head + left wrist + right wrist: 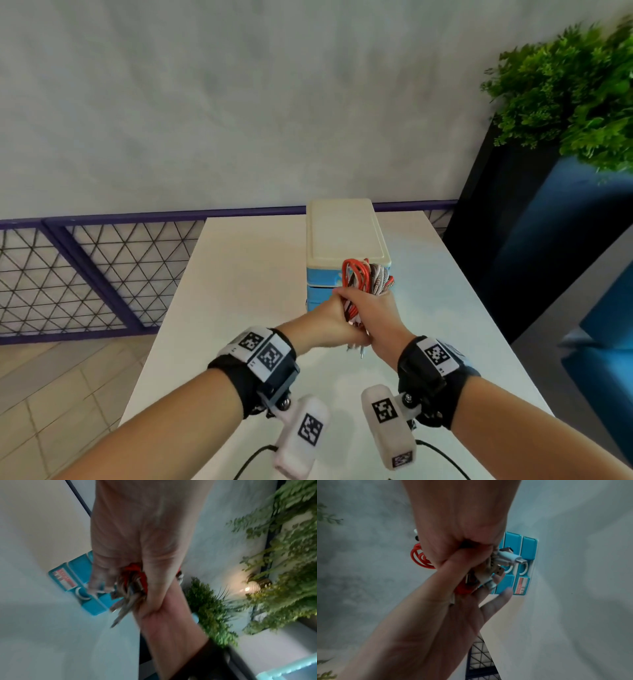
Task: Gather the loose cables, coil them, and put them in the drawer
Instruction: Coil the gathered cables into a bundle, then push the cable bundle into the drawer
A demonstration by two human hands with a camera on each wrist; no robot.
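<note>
The white desk (pixel 246 274) stands by a grey wall (pixel 205 102), plant (pixel 575 89) far right. Both my grips, left hand (pixel 329 322) and right hand (pixel 373 315), clench the coiled cables (pixel 359 277) before the blue drawer unit (pixel 322 291).

On both my bare forearms I see black wrist straps (pixel 239 380) carrying white plates printed with square black-and-white coded tags (pixel 436 354), each bolted by a silver screw to a white camera pod (pixel 388 425) trailing thin black cable.
</note>
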